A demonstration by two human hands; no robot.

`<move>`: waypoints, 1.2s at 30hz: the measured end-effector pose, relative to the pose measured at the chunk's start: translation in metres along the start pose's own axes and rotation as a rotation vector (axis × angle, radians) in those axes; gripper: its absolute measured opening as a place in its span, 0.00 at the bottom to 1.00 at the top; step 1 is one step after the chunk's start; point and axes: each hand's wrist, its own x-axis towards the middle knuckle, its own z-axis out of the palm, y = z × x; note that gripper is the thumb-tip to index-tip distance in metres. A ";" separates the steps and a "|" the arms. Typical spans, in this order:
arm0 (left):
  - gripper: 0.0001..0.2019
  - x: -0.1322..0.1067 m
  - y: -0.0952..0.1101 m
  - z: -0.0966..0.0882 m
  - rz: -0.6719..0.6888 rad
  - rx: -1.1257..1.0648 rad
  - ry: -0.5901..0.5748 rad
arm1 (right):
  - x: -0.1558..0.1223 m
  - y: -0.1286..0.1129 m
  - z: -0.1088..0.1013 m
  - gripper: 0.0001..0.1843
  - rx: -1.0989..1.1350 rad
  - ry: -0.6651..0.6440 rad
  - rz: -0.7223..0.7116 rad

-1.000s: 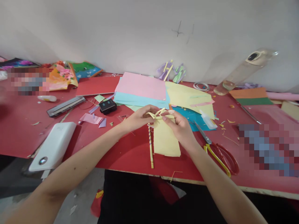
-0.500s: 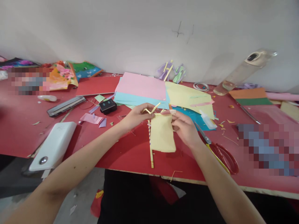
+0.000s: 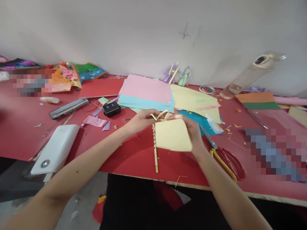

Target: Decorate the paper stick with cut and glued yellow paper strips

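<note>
A pale yellow piece of paper (image 3: 173, 135) is held up over the red table, its near part tilted toward me. My right hand (image 3: 192, 126) is closed on its right and far edge, thumb along the top. Thin yellow paper strips (image 3: 161, 115) stick up and curl at the far edge. My left hand (image 3: 146, 118) is closed around these strips, its fingertips partly hidden. Just left of the paper a pencil (image 3: 155, 156) with a patterned upper part lies on the table, pointing at me.
Right of my right hand lie scissors (image 3: 222, 156) and a small glue bottle (image 3: 213, 124). Coloured sheets (image 3: 146, 88) lie behind the hands. A power bank (image 3: 56, 148) and a black box (image 3: 111, 109) are on the left. A water bottle (image 3: 251, 75) leans at the back right.
The near part of the yellow paper has lifted and swung right, and it looks wider and shorter. My right hand has turned with it. My left hand has barely moved.
</note>
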 end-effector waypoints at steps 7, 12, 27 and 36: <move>0.10 0.002 -0.013 0.005 0.163 -0.005 0.017 | -0.001 -0.001 0.007 0.10 0.107 0.093 0.029; 0.08 0.001 -0.014 0.009 0.186 0.022 0.046 | -0.001 0.000 0.010 0.11 0.168 0.154 0.065; 0.04 0.002 -0.010 0.004 0.149 0.007 0.019 | 0.002 0.002 0.006 0.13 0.108 0.229 0.029; 0.27 0.015 -0.031 -0.020 0.139 0.187 0.505 | 0.007 0.003 -0.003 0.16 0.199 0.352 -0.108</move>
